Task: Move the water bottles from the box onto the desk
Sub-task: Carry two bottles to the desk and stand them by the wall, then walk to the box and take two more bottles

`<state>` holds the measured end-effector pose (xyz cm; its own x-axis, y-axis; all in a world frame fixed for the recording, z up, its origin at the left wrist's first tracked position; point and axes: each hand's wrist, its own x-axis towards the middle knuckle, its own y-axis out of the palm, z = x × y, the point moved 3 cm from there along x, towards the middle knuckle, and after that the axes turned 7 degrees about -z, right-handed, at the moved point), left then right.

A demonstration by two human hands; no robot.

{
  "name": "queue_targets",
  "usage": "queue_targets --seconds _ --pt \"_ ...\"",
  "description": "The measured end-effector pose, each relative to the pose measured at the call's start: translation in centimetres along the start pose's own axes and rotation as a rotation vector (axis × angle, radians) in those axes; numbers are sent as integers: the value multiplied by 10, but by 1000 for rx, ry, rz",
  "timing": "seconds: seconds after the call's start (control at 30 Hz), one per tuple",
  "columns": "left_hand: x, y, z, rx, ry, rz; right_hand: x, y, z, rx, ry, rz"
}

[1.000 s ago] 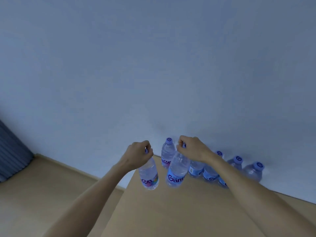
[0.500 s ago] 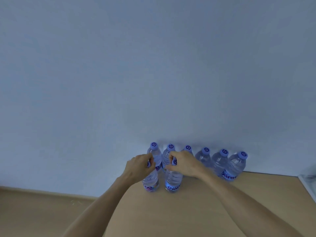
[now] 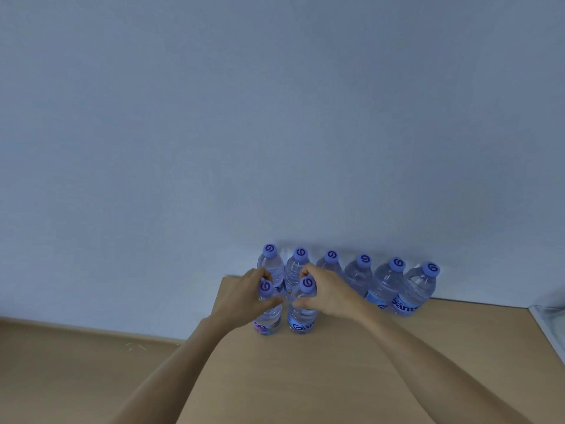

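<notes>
Two clear water bottles with purple caps stand upright side by side on the wooden desk (image 3: 336,371), in front of a row. My left hand (image 3: 249,296) grips the neck of the left bottle (image 3: 266,319). My right hand (image 3: 328,293) grips the neck of the right bottle (image 3: 302,318). Behind them several more capped bottles (image 3: 388,283) stand in a line against the pale wall. The box is out of sight.
The desk's left edge (image 3: 214,313) runs just left of the left bottle, with wooden floor (image 3: 76,368) below it. A pale object (image 3: 550,322) shows at the desk's right edge. The blue-grey wall (image 3: 275,117) rises directly behind the row.
Both bottles came down from a tilted, lifted position to stand upright on the desk in front of the row. My hands stay on their necks. The view swung level.
</notes>
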<state>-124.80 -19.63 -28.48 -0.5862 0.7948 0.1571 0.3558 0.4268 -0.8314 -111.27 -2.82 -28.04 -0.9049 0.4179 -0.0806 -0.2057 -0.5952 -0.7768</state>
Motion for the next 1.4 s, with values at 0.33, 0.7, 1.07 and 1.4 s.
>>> queue_targets --seconds 0.33,0.7,1.07,1.4 --pt "-17 -4 -2 -73 -49 -38 -2 5 0 49 -61 31" --pt "-12 -7 -8 -87 -82 -36 -2 17 9 112 -63 -64" --pt "-10 -18 2 -111 -33 101 -10 17 10 135 17 -76" --pt "49 -62 -65 -261 344 56 -80 -71 1 -101 226 -331"
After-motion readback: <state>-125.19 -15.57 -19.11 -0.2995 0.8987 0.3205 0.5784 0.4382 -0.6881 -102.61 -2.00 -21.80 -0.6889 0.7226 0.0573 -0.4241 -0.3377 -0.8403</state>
